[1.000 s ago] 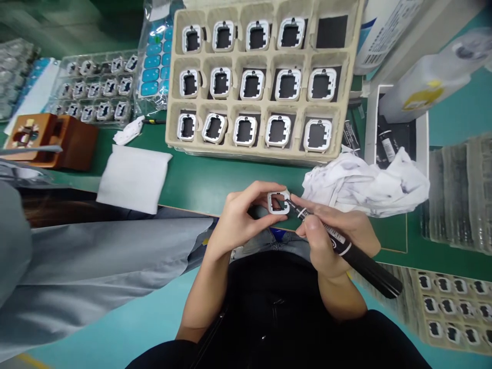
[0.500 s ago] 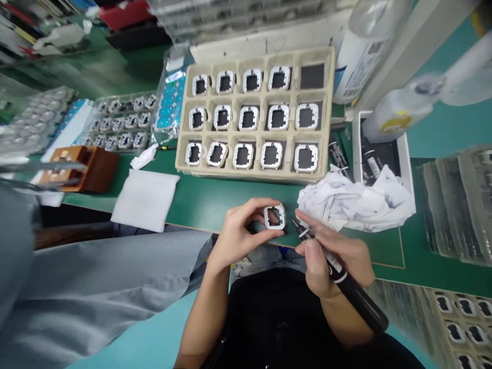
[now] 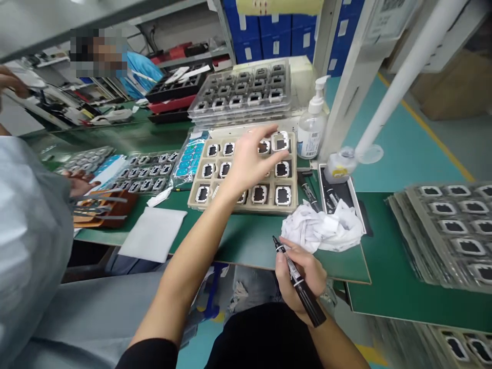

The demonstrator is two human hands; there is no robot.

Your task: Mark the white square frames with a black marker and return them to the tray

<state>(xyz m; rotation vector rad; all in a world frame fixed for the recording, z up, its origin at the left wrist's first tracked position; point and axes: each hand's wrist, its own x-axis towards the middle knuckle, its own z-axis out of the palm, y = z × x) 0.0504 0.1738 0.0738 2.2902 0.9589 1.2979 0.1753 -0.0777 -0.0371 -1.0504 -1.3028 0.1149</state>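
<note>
My left hand (image 3: 253, 159) reaches over the beige compartment tray (image 3: 246, 209). Between thumb and fingers it grips a white square frame (image 3: 280, 141) with rounded corners, held at the tray's back right compartment. Whether the frame touches the tray floor I cannot tell. Similar white frames sit in the other visible compartments, some of them hidden behind my hand and forearm. Lower down, my right hand (image 3: 302, 277) is closed around a black marker pen (image 3: 303, 292), its tip uncapped and pointing up and left, near a crumpled white cloth (image 3: 323, 225).
A pump bottle (image 3: 312, 128) stands right of the tray. More markers lie by a white box (image 3: 357, 205) holding a small bottle (image 3: 340, 165). Stacked trays (image 3: 442, 246) stand at far right, others (image 3: 242, 92) behind. A folded white cloth (image 3: 154, 233) and a co-worker's sleeve (image 3: 31, 230) are at left.
My left hand has carried the white frame from the table's front edge up to the tray's back right compartment. The marker stays in my right hand. The view has tilted upward.
</note>
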